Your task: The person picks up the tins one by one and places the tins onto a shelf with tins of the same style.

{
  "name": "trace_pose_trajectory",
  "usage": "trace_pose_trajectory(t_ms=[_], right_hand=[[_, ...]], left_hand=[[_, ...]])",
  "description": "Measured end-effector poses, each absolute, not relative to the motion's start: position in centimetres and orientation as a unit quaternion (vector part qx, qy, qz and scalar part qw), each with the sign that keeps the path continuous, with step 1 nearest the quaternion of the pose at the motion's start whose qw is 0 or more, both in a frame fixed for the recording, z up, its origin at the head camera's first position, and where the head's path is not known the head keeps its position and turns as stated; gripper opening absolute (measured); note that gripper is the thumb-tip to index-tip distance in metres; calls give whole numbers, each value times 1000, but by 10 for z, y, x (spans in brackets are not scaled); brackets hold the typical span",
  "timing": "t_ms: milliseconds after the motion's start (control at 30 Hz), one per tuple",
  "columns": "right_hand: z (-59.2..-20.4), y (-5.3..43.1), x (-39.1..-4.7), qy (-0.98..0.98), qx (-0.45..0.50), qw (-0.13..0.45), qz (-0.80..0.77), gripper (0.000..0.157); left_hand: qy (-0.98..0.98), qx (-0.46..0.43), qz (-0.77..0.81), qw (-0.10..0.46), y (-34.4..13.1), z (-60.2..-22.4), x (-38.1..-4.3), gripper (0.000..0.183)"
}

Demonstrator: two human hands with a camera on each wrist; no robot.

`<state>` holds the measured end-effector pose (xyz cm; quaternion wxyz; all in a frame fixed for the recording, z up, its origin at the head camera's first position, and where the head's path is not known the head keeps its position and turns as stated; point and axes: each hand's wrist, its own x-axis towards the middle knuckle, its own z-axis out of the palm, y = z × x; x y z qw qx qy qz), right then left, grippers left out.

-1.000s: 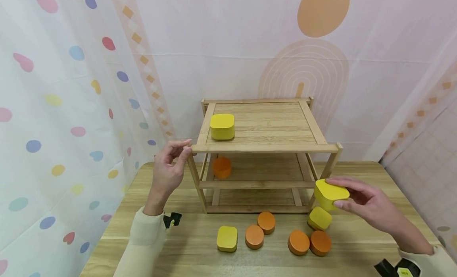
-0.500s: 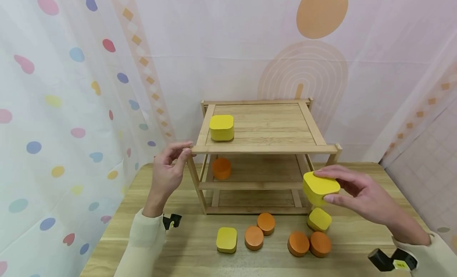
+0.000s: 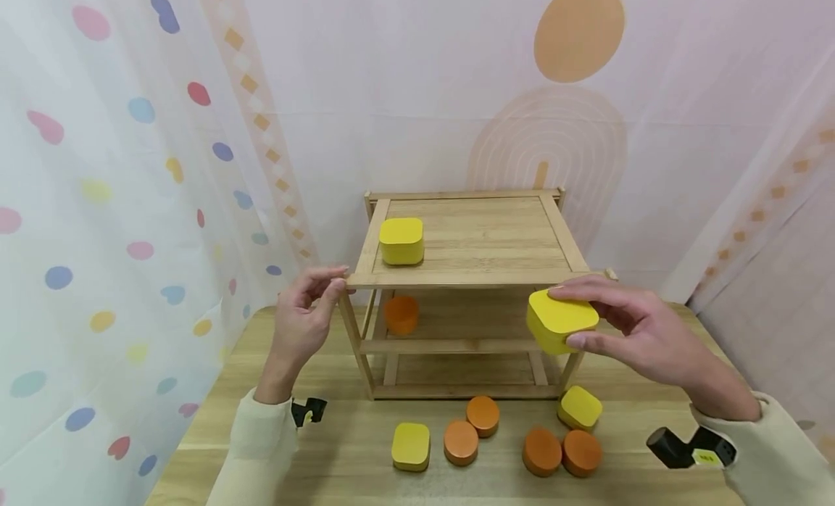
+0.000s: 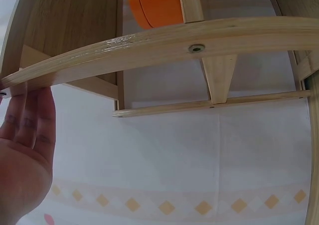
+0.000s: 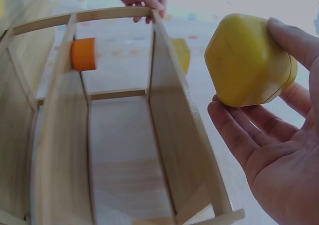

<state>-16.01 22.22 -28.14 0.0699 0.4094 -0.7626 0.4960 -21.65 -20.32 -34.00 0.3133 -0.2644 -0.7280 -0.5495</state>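
Observation:
My right hand (image 3: 642,336) holds a yellow rounded-square box (image 3: 554,321) between thumb and fingers, in front of the wooden rack's (image 3: 470,280) right front corner. In the right wrist view, a lid seam runs round this yellow box (image 5: 249,60), which is off the rack's boards. My left hand (image 3: 303,314) pinches the rack's left front corner at top-shelf height; in the left wrist view its fingers (image 4: 30,117) reach behind the bar. Another yellow box (image 3: 401,241) stands at the left of the top shelf. Below it, on the middle shelf, sits an orange round box (image 3: 401,315).
On the table (image 3: 326,462) before the rack lie a yellow box (image 3: 411,446) and two orange round boxes (image 3: 461,442) at left. Further right are two touching orange round boxes (image 3: 542,451) and a yellow box (image 3: 580,407). A patterned curtain (image 3: 417,71) hangs behind.
My right hand has carried the yellow box up and to the left, towards the top shelf's right front corner. The left hand keeps its place on the rack. The head view has tilted slightly.

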Motion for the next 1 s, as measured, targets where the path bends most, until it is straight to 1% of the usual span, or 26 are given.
trace_pose_trajectory(t_ms=[200, 333, 533, 800, 1000], right_hand=[[-274, 212, -174, -716, 439, 94, 535, 51], [-268, 205, -183, -724, 419, 103, 538, 48], [-259, 193, -193, -773, 360, 95, 514, 43], [-254, 178, -207, -775, 341, 77, 527, 40], [-251, 168, -217, -785, 324, 78, 522, 40]], left_hand=[[-728, -268, -551, 308, -205, -339, -218, 19], [-726, -270, -554, 307, -205, -339, -219, 19], [-727, -263, -557, 303, -205, -339, -219, 20], [-729, -254, -561, 299, -204, -338, -219, 19], [-729, -262, -556, 301, -204, -337, -220, 18]])
